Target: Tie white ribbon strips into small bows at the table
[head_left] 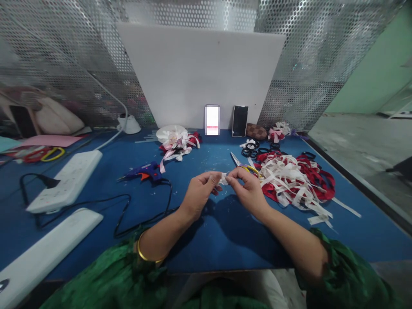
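Between my two hands, above the middle of the blue table, is a small piece of white ribbon (223, 179). My left hand (203, 192) pinches its left side with thumb and fingers. On its other side my right hand (247, 189) grips it with thumb and forefinger. Most of the ribbon piece is covered by fingertips. Just behind my right hand lie scissors (236, 159) with yellow-rimmed handles. To the right spreads a heap of white ribbon strips (289, 176) over dark red ribbon (326, 182).
A blue glue gun (144, 171) lies left, its black cord running to a white power strip (69, 178). Ribbon bows (177, 143) pile at a round white plate. A lit phone (212, 120) and a dark phone (240, 121) lean on a white board (206, 73). Black hair ties (251, 150) lie behind the scissors.
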Available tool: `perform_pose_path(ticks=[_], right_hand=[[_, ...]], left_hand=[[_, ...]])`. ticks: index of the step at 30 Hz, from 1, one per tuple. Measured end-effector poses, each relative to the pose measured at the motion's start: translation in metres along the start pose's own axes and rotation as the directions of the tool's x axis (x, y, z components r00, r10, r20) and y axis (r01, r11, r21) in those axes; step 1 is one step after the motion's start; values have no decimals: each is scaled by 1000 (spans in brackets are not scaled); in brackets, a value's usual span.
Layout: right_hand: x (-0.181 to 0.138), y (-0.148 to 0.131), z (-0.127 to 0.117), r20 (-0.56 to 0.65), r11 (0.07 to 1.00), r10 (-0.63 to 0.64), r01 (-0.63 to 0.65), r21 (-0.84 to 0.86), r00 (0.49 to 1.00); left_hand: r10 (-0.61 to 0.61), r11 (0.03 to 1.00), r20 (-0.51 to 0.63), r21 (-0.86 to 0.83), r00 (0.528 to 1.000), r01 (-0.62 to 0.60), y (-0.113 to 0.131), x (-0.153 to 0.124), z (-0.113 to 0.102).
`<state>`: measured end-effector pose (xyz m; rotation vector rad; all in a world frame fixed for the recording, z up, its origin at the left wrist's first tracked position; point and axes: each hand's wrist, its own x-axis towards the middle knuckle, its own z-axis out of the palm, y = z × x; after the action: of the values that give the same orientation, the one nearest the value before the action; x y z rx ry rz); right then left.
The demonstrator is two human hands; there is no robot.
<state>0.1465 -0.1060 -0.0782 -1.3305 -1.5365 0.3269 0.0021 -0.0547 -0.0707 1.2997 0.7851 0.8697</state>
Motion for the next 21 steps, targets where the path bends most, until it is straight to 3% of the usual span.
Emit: perform_pose_path(ticks=[7, 9, 13, 18, 21], right_hand=[[-4, 1, 3, -29, 992, -34, 30, -126, 999], [-4, 1, 4, 3, 998, 35, -35, -60, 999], [-2, 2, 2, 188, 960, 184, -218, 178, 965], [3, 0, -4, 41, 987, 126, -129, 90, 991], [2, 1, -3, 31, 985, 122, -125, 122, 992]], left_hand=[[-45, 998, -48, -42, 998, 43, -3, 0, -1], [-49, 994, -71, -98, 996, 42, -5, 0, 1], [-66, 988, -59, -147, 996, 57, -7, 1, 2], [-9, 1000, -56, 30, 998, 10, -1, 0, 0], [-9, 996, -14, 93, 1000, 10, 0, -2, 1]])
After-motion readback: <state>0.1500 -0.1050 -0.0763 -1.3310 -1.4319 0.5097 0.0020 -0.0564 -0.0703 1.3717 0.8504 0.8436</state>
